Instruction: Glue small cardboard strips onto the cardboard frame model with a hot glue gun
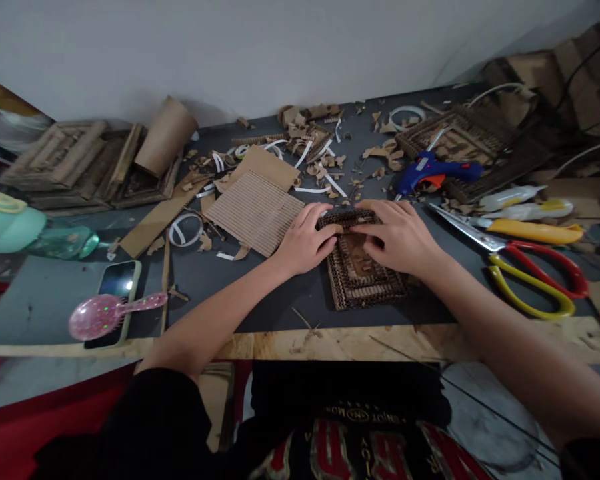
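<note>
Two bare hands, left (307, 240) and right (397, 239), press fingers onto a corrugated cardboard frame (367, 267), thumbs apart, right of the ribbed cardboard sheet (255, 212).

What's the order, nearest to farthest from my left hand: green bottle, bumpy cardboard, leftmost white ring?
From your left hand:
1. Bumpy cardboard, just beside it
2. White ring, farther left
3. Green bottle, far left

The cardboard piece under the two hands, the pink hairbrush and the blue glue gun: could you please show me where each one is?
Cardboard piece (364, 292): head view, on its ribbed near border.
Pink hairbrush (99, 317): head view, on its oval head.
Blue glue gun (441, 169): head view, on its body.
</note>
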A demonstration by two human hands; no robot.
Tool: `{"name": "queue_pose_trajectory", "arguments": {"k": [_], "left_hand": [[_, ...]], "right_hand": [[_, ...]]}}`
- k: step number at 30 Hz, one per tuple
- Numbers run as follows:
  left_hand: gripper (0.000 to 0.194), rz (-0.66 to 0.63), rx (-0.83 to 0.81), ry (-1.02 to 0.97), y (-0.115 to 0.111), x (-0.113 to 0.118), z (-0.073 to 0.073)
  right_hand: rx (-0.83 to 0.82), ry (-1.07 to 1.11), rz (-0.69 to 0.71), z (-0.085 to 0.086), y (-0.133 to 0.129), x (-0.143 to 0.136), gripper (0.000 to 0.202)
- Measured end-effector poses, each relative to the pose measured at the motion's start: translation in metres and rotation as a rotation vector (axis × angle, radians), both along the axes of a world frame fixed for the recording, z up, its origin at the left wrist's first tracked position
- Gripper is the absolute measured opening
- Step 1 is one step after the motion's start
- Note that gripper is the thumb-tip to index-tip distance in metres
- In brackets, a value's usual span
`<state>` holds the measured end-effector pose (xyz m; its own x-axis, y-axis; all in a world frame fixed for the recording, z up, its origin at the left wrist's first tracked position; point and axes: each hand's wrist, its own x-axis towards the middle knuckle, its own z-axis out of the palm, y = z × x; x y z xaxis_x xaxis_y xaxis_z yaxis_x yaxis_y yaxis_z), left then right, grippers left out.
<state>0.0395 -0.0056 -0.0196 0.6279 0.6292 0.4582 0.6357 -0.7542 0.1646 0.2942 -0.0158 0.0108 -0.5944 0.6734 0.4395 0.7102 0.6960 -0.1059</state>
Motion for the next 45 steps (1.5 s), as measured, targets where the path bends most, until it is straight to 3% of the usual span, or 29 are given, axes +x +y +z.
{"name": "queue_pose_trajectory", "arguments": {"k": [24, 32, 45], "left_hand": [[0.029, -0.027, -0.111, -0.006, 0.0021, -0.0013, 0.0023], [0.028, -0.030, -0.052, -0.023, 0.0012, -0.0011, 0.0000], [0.030, -0.019, -0.083, -0.021, 0.0018, -0.0012, 0.0018]], "right_hand": [[-0.091, 0.025, -0.001, 0.0009, 0.0006, 0.0015, 0.035], [-0.061, 0.014, 0.014, -0.0006, 0.0019, 0.0025, 0.036], [-0.151, 0.061, 0.021, -0.0002, 0.0050, 0.0073, 0.040]]}}
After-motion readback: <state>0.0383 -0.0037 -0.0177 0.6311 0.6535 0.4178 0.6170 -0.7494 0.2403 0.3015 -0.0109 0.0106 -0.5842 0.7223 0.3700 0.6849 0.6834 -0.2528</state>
